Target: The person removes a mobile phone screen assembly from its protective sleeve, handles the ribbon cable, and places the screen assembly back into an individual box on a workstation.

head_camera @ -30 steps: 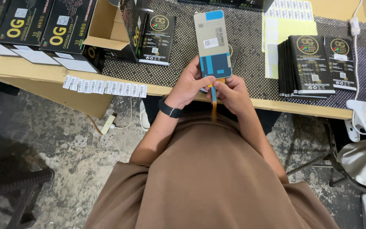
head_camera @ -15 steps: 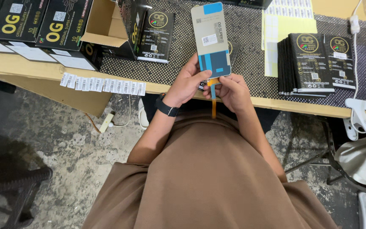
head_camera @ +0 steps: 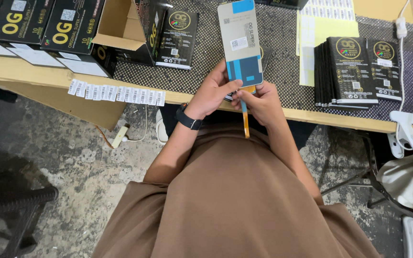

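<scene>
Both hands hold one flat display panel [head_camera: 241, 43] upright over the table edge. Left hand [head_camera: 212, 94] grips the panel's lower left corner, thumb on the face, fingers behind. Right hand [head_camera: 262, 101] pinches the orange flex ribbon [head_camera: 245, 119] that hangs from the panel's bottom edge, between the two hands and down toward the person's lap.

Handling, as judged from the grip: support the panel by its edges only; keep thumb pressure light on the face. Hold the ribbon flat w/o twisting or creasing it, and avoid pulling at the joint where it meets the panel, likely the weakest pt. Keep the panel above the mat [head_camera: 206, 71], not resting on a corner.

Panel appearance: long thin rectangle, grey-silver back, blue tab at the far end, small white label near mid-length, blue and dark patches at the end nearest the hands. Ribbon is narrow, orange, w/ a pale blue strip.

Beyond the right hand stands a row of black packets [head_camera: 350, 71]. Beyond the left hand: an open carton [head_camera: 120, 28]; a strip of white labels [head_camera: 115, 93] at the table edge.
</scene>
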